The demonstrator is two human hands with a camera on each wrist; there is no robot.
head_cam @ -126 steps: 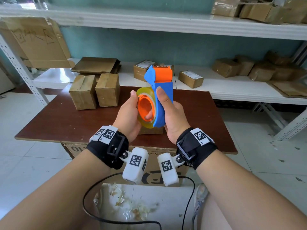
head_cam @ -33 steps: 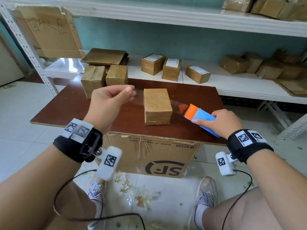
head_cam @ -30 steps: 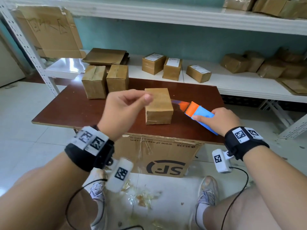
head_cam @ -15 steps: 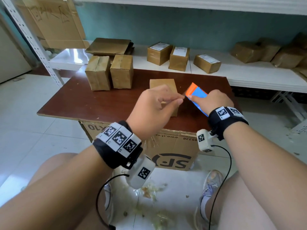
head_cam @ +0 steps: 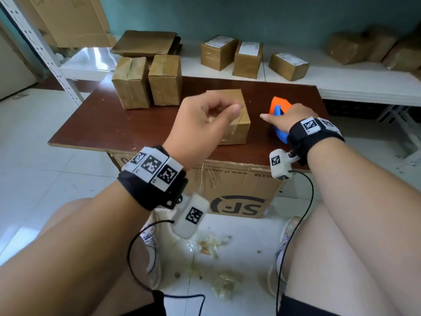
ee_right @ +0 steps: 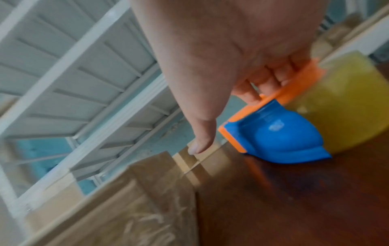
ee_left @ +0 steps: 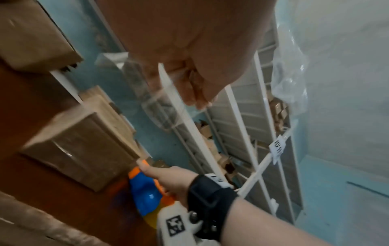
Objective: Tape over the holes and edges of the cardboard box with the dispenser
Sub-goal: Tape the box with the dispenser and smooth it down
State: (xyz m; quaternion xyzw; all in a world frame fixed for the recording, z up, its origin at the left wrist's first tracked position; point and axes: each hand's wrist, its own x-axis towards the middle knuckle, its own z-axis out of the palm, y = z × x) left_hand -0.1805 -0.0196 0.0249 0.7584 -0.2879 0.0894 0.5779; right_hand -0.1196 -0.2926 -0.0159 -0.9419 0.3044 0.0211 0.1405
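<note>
cardboard box (head_cam: 237,124): sits on the brown tabletop (head_cam: 114,128) close to its near edge, roughly mid-width, partly hidden by the left hand in the head view. Its near face looks glossy with tape, kinda blurry though.

left hand (head_cam: 202,131): held up above the near left corner of the box, fingers curled, thumb and fingertips pinched together. The left wrist view shows a clear strip of tape (ee_left: 162,106) hanging from that pinch, so it's holding the tape.

right hand (head_cam: 287,117): just to the right of the box, down at the tabletop, curled around the dispenser (head_cam: 279,112) with the index finger pointing straight out toward the box. Finger and box aren't touching in the head view.

dispenser: blue body, orange front, yellowish tape roll (ee_right: 345,103) at the back. Its blue underside rests on the tabletop in the right wrist view, with a narrow strip of bare wood between it and the box.

spare boxes (head_cam: 148,80): two stand side by side at the far left of the tabletop, well apart from the task box.

open room: bare wood left of the box out to the left edge; the right edge is near the dispenser.

shelf (head_cam: 341,85): white, behind the tabletop, more small boxes on it.
</note>
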